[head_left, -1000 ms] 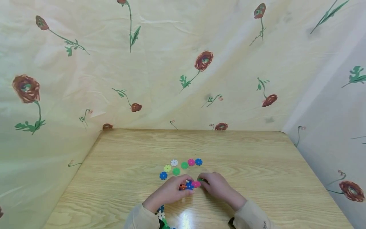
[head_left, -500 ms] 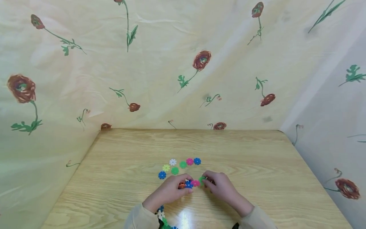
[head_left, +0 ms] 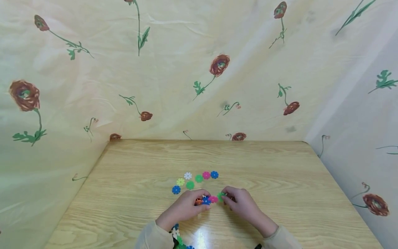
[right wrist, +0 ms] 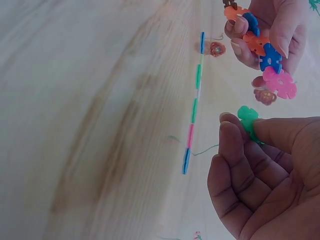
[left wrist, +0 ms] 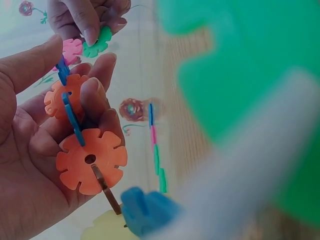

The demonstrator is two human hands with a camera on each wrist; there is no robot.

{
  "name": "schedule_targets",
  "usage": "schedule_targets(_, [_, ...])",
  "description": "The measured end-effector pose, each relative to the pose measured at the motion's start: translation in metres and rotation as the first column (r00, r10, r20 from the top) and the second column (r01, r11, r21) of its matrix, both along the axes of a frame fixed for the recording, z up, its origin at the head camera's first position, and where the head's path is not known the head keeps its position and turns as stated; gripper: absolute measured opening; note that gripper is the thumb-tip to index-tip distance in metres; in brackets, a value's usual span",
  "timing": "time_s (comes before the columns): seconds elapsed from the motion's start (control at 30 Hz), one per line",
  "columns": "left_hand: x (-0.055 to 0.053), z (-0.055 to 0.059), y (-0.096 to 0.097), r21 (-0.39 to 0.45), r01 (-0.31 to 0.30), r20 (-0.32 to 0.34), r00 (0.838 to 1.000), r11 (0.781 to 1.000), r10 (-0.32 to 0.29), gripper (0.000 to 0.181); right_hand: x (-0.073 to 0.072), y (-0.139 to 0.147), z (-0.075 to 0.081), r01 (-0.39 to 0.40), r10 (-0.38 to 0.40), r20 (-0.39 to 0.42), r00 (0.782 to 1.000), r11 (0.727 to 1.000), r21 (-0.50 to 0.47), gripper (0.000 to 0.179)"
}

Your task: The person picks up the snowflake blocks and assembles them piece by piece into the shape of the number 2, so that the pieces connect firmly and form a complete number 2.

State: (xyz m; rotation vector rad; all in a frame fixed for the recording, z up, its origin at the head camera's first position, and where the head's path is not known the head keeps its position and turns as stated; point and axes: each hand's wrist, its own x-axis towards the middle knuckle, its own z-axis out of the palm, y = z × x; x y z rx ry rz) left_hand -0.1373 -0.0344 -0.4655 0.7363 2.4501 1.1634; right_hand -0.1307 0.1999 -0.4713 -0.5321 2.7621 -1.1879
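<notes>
notched-disc chain (right wrist: 256, 44), gripped over the wood-grain table (head_left: 140, 162) by the left hand (head_left: 188, 204), could twist or pull apart if the green disc (right wrist: 247, 118), pinched by the right hand (head_left: 238, 200) just clear of the pink end disc (right wrist: 285, 87), were forced in with notches misaligned.

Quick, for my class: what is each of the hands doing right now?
Left hand: holding a chain of discs.
Right hand: pinching one green disc.

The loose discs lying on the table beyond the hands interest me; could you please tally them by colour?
Blue discs: 2
Green discs: 2
Pink disc: 1
White disc: 1
Yellow disc: 1
Total: 7
</notes>
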Motion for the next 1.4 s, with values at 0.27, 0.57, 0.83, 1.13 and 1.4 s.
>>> schedule_targets(0.27, [0.0013, 0.0012, -0.0002, 0.007, 0.007, -0.003, 1.000, 1.000, -0.007, 0.026, 0.0010, -0.0006, 0.0000, 0.005, -0.005, 0.006, 1.000, 1.000, 0.009, 0.011])
schedule_targets(0.57, [0.0018, 0.0017, -0.0004, 0.006, 0.008, -0.007, 1.000, 1.000, -0.008, 0.026, 0.0017, -0.0012, -0.0015, -0.002, 0.002, 0.005, 1.000, 1.000, 0.001, 0.011])
schedule_targets(0.83, [0.0011, -0.0006, -0.0012, 0.007, 0.016, -0.013, 1.000, 1.000, -0.016, 0.026, 0.0023, -0.0022, -0.0024, -0.008, 0.008, -0.006, 1.000, 1.000, -0.008, 0.010])
schedule_targets(1.13, [0.0013, 0.0007, -0.0014, 0.001, 0.018, -0.011, 1.000, 1.000, -0.018, 0.025, 0.0033, -0.0029, -0.0009, -0.014, 0.014, -0.009, 1.000, 1.000, -0.009, 0.009])
schedule_targets(1.4, [0.0019, 0.0033, -0.0008, -0.014, 0.014, -0.010, 1.000, 1.000, -0.014, 0.026, 0.0037, -0.0035, -0.0008, -0.007, 0.007, -0.003, 1.000, 1.000, -0.010, 0.009])
